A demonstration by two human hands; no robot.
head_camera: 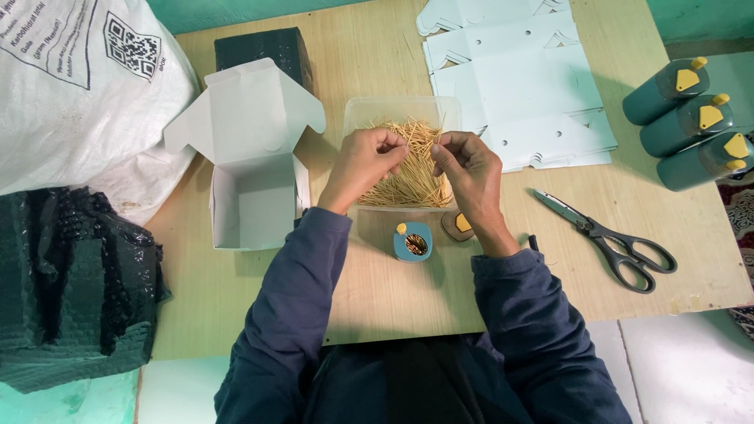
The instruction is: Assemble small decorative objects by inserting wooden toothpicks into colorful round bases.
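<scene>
Both hands work over a clear plastic tray (357, 110) heaped with wooden toothpicks (408, 177). The left hand (363, 161) and the right hand (469, 166) each have thumb and forefinger pinched together on a few sticks at the top of the pile; the other fingers are curled in. A small teal container (412, 241) stands open on the wooden table (393, 306), just in front of the tray, sticks already inside, its yellow-topped lid (457, 225) beside it. The step in hand appears to be gathering a bunch for filling. The next move likely calls for aligning the sticks parallel before lowering them into the narrow mouth. Scissors (613, 239) lie to the right.
</scene>
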